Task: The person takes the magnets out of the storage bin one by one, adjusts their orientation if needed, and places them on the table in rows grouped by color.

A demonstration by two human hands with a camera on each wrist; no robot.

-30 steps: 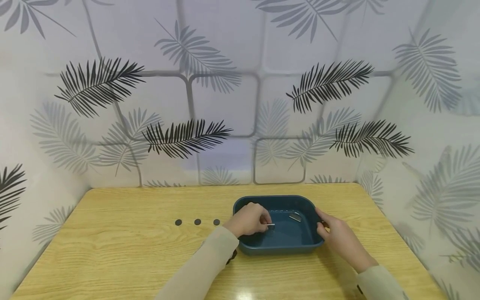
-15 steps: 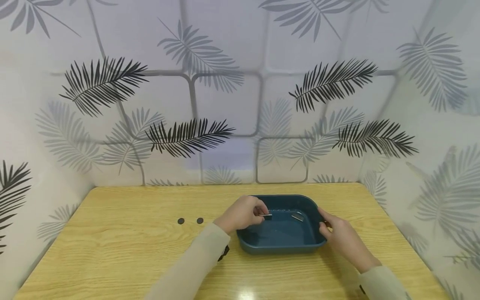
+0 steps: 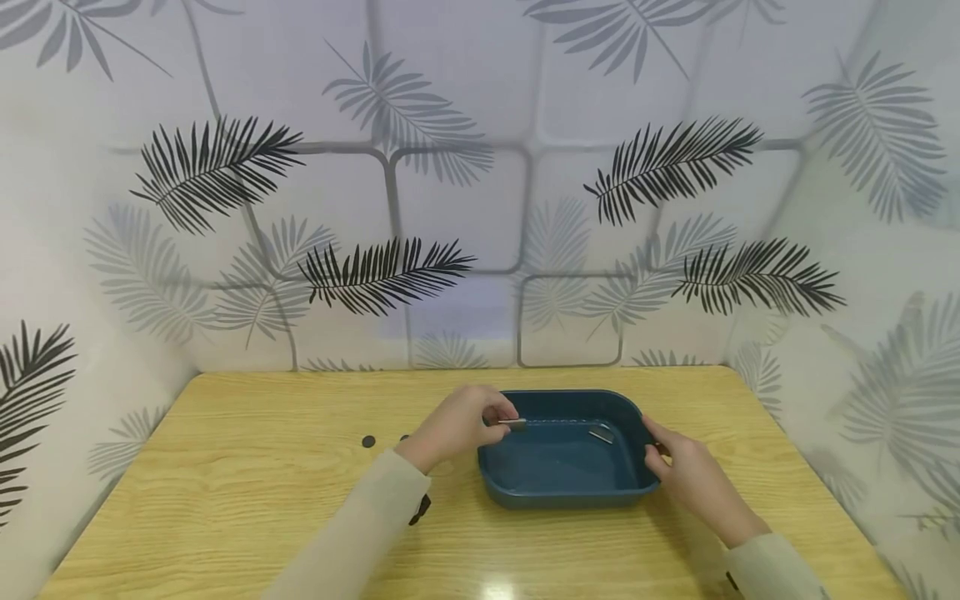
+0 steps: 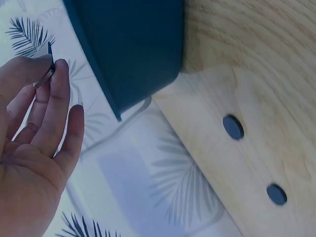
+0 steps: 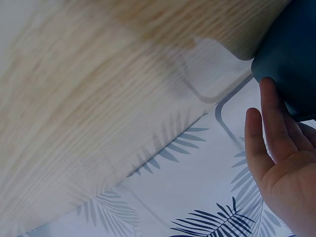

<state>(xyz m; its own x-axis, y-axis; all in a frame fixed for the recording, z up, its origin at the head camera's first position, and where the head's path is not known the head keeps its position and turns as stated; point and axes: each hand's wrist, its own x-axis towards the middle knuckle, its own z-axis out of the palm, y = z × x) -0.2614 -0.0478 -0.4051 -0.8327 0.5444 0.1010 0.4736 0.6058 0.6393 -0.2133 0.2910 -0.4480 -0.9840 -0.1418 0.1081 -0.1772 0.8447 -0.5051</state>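
My left hand (image 3: 461,423) pinches a small flat rectangular piece (image 3: 514,422), shiny and dark-edged, between thumb and fingers. It hovers by the left rim of a deep blue rectangular tray (image 3: 570,502). In the left wrist view the thin piece (image 4: 45,78) shows edge-on at the fingertips. A similar silvery piece (image 3: 602,434) lies inside the tray, toward its back right. My right hand (image 3: 693,479) holds the tray's right wall; in the right wrist view, fingers (image 5: 274,123) lie along the outer side. Its thumb's contact is partly hidden.
Left of the tray, small dark discs lie on the wooden table (image 3: 247,483): one disc (image 3: 368,442) is plain, another is partly behind my left hand. Two discs appear in the left wrist view, the nearer disc (image 4: 233,127) by the tray. A leaf-patterned backdrop (image 3: 465,317) stands behind.
My left hand has moved left and slightly up with the piece, from over the tray's middle to its left rim, now covering more of the discs. The right hand stays on the tray.
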